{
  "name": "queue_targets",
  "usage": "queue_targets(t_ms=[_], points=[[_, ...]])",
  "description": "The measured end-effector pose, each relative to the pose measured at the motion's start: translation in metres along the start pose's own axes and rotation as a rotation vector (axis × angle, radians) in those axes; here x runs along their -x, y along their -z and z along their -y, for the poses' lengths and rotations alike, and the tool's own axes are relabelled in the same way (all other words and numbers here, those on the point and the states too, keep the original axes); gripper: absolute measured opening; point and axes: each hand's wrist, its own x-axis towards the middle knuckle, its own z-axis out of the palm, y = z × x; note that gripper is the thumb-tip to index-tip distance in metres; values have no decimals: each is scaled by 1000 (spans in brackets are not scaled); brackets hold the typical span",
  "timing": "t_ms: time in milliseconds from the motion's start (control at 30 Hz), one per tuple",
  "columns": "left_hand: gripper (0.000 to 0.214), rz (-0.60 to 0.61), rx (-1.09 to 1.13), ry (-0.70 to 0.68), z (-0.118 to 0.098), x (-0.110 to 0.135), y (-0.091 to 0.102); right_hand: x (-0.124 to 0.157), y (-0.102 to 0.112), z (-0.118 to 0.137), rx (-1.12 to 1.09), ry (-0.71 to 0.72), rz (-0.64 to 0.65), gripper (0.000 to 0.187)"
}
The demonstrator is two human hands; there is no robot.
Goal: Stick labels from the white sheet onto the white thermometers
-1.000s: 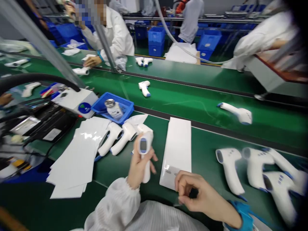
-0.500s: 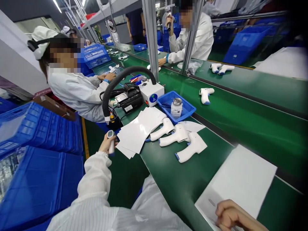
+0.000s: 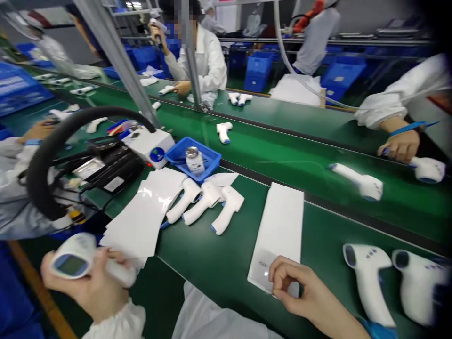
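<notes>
The left hand (image 3: 84,287) grips an infrared thermometer (image 3: 72,263) by its handle, screen up, just past the near edge of the green conveyor belt (image 3: 197,254). Well apart, the right hand (image 3: 303,294) has its fingertips (image 3: 277,278) on a long white card (image 3: 278,235), grip unclear. Three more thermometers (image 3: 206,197) lie beside a stack of white sheets (image 3: 144,212).

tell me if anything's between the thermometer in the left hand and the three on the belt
Yes, the white sheets do: a loose stack lying flat on the green belt, running from beside the left hand and its thermometer up to the three thermometers.
</notes>
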Motion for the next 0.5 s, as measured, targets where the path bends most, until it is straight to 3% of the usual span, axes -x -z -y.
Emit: queue_targets(t_ms=[33, 100, 167, 233, 333, 400, 500], points=[[74, 193, 82, 34, -7, 25, -14, 0, -1, 2, -24, -11, 11, 16], [75, 775, 197, 328, -18, 74, -48, 1, -2, 7, -62, -9, 61, 14], [78, 1112, 242, 554, -22, 115, -84, 3, -4, 10, -98, 9, 133, 13], [78, 1285, 265, 656, -17, 147, -116, 6, -5, 12, -143, 24, 180, 13], [80, 1425, 264, 630, -2, 178, -150, 10, -5, 13, -174, 34, 137, 13], [76, 1469, 245, 554, 8, 188, -161, 9, -2, 12, -145, 50, 35, 13], [70, 1444, 228, 383, 17, 194, -167, 3, 8, 9, -45, 97, -193, 13]])
